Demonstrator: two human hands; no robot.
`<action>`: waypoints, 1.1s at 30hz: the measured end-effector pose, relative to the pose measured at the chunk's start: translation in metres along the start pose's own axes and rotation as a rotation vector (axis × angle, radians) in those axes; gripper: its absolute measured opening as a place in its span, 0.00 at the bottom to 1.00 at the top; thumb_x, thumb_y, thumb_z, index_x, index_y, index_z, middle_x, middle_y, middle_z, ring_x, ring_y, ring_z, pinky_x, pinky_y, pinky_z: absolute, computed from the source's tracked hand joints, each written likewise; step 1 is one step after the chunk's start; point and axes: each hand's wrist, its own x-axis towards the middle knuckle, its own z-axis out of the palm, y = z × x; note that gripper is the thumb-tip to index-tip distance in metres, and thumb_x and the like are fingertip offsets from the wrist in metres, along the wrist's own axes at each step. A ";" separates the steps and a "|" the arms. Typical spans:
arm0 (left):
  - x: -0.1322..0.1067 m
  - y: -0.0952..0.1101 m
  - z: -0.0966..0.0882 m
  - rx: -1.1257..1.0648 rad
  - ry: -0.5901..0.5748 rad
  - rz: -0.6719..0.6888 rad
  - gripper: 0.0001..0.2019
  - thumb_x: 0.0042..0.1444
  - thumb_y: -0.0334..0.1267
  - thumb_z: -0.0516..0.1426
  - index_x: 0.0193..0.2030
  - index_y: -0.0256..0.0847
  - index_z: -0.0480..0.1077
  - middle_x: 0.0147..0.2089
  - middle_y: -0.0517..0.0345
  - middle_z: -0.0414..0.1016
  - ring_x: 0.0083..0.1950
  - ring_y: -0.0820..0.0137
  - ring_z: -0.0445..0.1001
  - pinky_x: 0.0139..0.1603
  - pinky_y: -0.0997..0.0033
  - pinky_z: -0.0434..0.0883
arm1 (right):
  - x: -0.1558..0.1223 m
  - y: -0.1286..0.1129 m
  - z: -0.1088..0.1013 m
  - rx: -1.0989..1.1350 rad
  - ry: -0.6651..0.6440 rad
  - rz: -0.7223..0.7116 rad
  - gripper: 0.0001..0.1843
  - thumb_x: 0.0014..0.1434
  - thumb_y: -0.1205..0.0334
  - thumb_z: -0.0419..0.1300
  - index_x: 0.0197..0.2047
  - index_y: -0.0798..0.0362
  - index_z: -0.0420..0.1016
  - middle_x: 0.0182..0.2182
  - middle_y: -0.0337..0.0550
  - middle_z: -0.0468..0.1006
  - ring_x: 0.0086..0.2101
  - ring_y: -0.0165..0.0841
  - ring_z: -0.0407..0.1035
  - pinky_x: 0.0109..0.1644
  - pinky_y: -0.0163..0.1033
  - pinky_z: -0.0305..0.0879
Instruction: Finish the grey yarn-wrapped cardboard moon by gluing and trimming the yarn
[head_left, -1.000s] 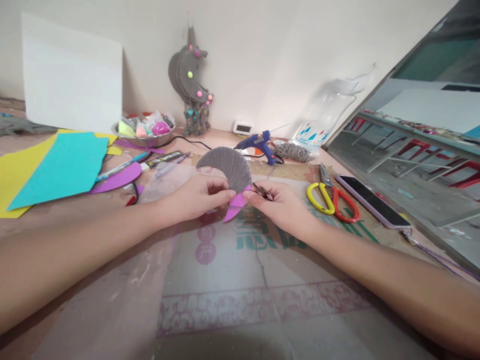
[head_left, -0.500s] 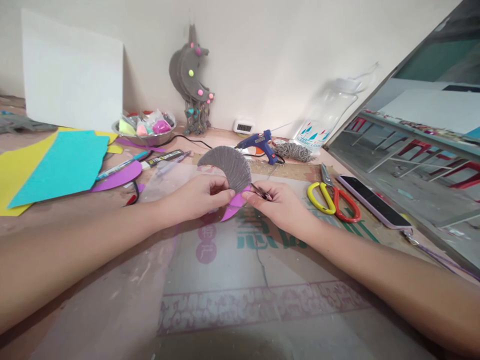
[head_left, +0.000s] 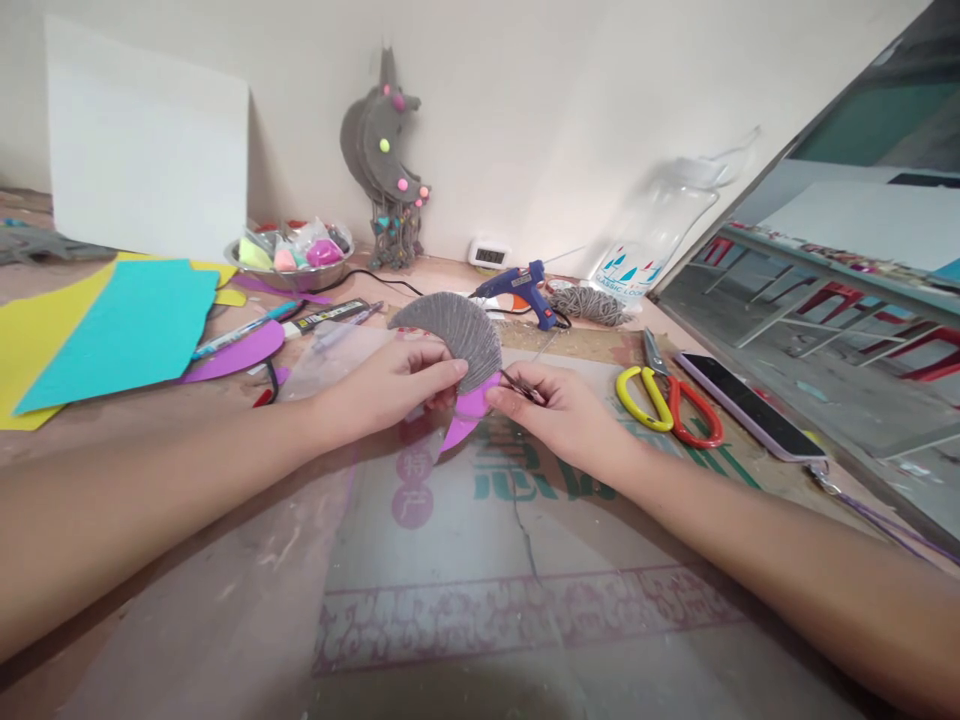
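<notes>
Taking the grey cord-wound crescent [head_left: 469, 335] as the clock's centre, the clear bottle [head_left: 649, 245] between 2 and 3 o'clock carries the most legible print, "CLASSIC LOO", the last letter turned away. On the printed sheet [head_left: 525, 530] towards 6 o'clock, two purple circles bear 特 and 产; the larger green characters are partly covered. The digits on the white clock [head_left: 490, 254], at 1 o'clock, are too blurred to trust.

The left hand [head_left: 401, 385], at 8 o'clock, pinches the crescent, thumb on the cord winding. The right hand [head_left: 551, 400], at 4 o'clock, has its fingers curled around a dark thin thing [head_left: 523, 387], too small to name, its thumb against the crescent's purple lower tip. The crescent is held above the sheet, whose patterned border runs across between the forearms.

The table's right edge slants down past 3 o'clock; one phone [head_left: 750, 405] lies close beside it, with one pair of scissors [head_left: 667, 395] nearer in, handles yellow and red. One blue glue gun [head_left: 525, 290] sits at 2 o'clock, one metal bowl [head_left: 292, 280] at 10, and one turquoise sheet [head_left: 112, 335] at 9, over yellow.
</notes>
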 end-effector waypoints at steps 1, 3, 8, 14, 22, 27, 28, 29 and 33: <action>0.000 0.001 0.000 0.014 0.010 -0.008 0.18 0.58 0.42 0.49 0.20 0.38 0.64 0.23 0.61 0.66 0.25 0.76 0.67 0.25 0.79 0.65 | -0.002 0.000 -0.003 -0.038 0.009 -0.038 0.15 0.58 0.50 0.53 0.31 0.54 0.66 0.24 0.37 0.64 0.25 0.27 0.58 0.28 0.34 0.56; 0.000 0.002 0.000 0.021 0.025 -0.026 0.18 0.58 0.41 0.49 0.19 0.38 0.63 0.22 0.61 0.66 0.25 0.76 0.66 0.25 0.78 0.65 | -0.005 0.001 -0.010 -0.170 0.051 -0.172 0.15 0.59 0.50 0.53 0.35 0.54 0.66 0.26 0.38 0.65 0.26 0.28 0.59 0.29 0.35 0.57; 0.000 0.002 0.000 -0.027 0.001 -0.059 0.17 0.58 0.41 0.50 0.19 0.38 0.63 0.22 0.62 0.65 0.23 0.78 0.65 0.23 0.78 0.63 | -0.009 0.007 -0.022 -0.544 0.171 -0.436 0.14 0.63 0.56 0.48 0.46 0.54 0.65 0.32 0.43 0.71 0.32 0.32 0.65 0.35 0.38 0.59; 0.000 -0.003 0.002 0.001 -0.009 -0.014 0.17 0.58 0.41 0.50 0.20 0.37 0.65 0.23 0.61 0.66 0.24 0.78 0.66 0.24 0.79 0.64 | -0.005 0.010 -0.019 -0.732 0.169 -0.539 0.11 0.62 0.58 0.51 0.43 0.55 0.69 0.32 0.44 0.74 0.33 0.34 0.67 0.36 0.38 0.59; 0.000 -0.005 0.003 0.000 -0.018 0.001 0.17 0.58 0.42 0.50 0.20 0.38 0.64 0.23 0.61 0.67 0.24 0.77 0.66 0.24 0.78 0.64 | -0.006 0.013 -0.016 -0.756 0.148 -0.537 0.12 0.62 0.55 0.52 0.42 0.55 0.69 0.31 0.43 0.74 0.33 0.33 0.67 0.37 0.37 0.60; 0.000 -0.007 0.004 0.014 -0.031 0.012 0.17 0.58 0.43 0.50 0.20 0.38 0.65 0.23 0.61 0.67 0.25 0.77 0.67 0.25 0.79 0.65 | -0.006 0.013 -0.015 -0.768 0.152 -0.526 0.13 0.62 0.55 0.52 0.41 0.55 0.69 0.31 0.44 0.74 0.33 0.33 0.67 0.37 0.37 0.60; 0.000 -0.007 0.004 0.022 -0.034 0.014 0.17 0.58 0.43 0.50 0.21 0.38 0.65 0.23 0.61 0.68 0.25 0.77 0.67 0.25 0.79 0.65 | -0.006 0.013 -0.015 -0.772 0.151 -0.524 0.13 0.62 0.55 0.51 0.41 0.55 0.69 0.31 0.43 0.74 0.33 0.33 0.67 0.37 0.37 0.60; 0.000 -0.006 0.003 0.030 -0.036 0.015 0.17 0.58 0.43 0.50 0.21 0.38 0.65 0.23 0.61 0.68 0.25 0.77 0.67 0.25 0.79 0.65 | -0.006 0.013 -0.015 -0.777 0.147 -0.521 0.13 0.62 0.55 0.51 0.41 0.55 0.69 0.31 0.44 0.74 0.33 0.33 0.67 0.37 0.37 0.60; 0.000 -0.004 0.002 0.053 -0.040 0.025 0.17 0.58 0.42 0.50 0.20 0.38 0.65 0.23 0.61 0.68 0.27 0.76 0.68 0.29 0.78 0.66 | -0.006 0.012 -0.015 -0.804 0.132 -0.527 0.13 0.62 0.55 0.51 0.40 0.55 0.69 0.31 0.43 0.74 0.33 0.33 0.66 0.37 0.37 0.59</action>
